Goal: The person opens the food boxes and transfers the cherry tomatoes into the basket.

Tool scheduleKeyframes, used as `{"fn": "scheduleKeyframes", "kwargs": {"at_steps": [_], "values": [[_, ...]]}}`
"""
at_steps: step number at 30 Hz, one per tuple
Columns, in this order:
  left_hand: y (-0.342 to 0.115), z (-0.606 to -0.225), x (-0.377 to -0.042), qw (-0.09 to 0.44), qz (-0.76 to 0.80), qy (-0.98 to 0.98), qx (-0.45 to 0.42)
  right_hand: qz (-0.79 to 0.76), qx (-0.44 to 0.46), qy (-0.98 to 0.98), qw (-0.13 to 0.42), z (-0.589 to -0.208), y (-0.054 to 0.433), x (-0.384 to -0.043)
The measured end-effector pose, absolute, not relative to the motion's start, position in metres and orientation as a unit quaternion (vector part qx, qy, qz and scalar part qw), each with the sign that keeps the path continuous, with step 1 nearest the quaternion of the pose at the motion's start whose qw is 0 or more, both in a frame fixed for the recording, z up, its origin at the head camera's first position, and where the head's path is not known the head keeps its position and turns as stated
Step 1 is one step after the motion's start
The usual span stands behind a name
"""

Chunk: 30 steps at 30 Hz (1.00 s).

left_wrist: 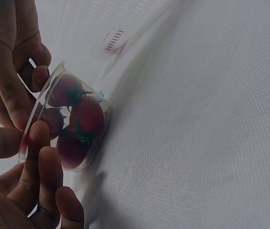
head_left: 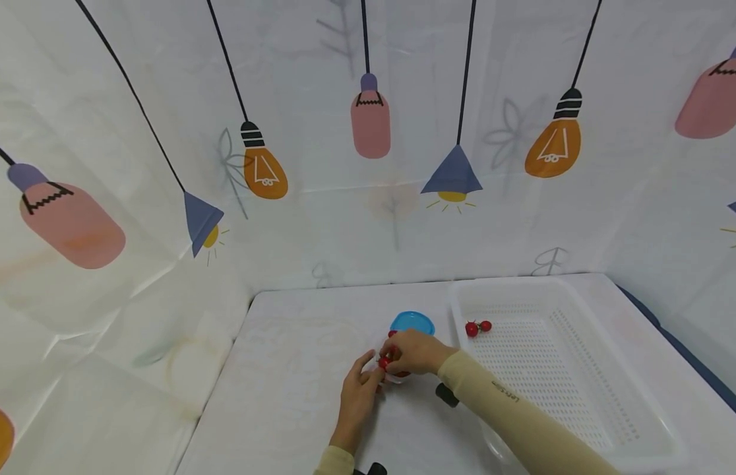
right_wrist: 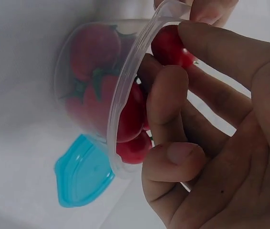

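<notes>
1. Completed: several cherry tomatoes [left_wrist: 87, 117] are contained in the clear cup [right_wrist: 123, 90]; an exact count cannot be made. The cup is located on the table [head_left: 297, 349], left of the white basket [head_left: 540, 356].
2. In progress: one small tomato [right_wrist: 167, 45] is pinched between thumb and finger of the right hand [head_left: 420, 351] at the cup's mouth; it has not been released.
3. Support: the cup's rim is clamped between thumb and finger of the left hand [head_left: 361, 389], on the near left side.
4. Outstanding: a tomato pair [head_left: 471, 328] is found at the basket's far left. The blue lid [head_left: 412, 322] is laid beyond the cup, unfitted.
5. Unresolved: a red item [head_left: 393, 334] beside the lid is partly hidden; its placement cannot be told.
6. Progress is judged to be past halfway.
</notes>
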<state>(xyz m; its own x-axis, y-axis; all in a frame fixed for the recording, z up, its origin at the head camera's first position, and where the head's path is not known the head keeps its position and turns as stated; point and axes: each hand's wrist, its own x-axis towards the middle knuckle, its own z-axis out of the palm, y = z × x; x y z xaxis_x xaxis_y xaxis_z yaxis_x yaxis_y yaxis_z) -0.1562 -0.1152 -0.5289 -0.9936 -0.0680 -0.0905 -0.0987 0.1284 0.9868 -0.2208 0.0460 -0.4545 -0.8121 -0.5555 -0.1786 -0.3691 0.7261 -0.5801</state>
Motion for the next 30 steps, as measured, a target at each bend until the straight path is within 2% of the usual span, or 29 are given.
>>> {"fn": "scheduleKeyframes", "kwargs": {"at_steps": [21,30], "values": [[-0.117,-0.532,-0.157,0.004,0.657,0.753,-0.034,-0.273,-0.275,0.909,0.151,-0.451,0.050,-0.223],[-0.118,-0.536,-0.160,0.007,0.664,0.747,-0.031,-0.278,-0.249,0.917,0.137,-0.445,0.059,-0.222]]}}
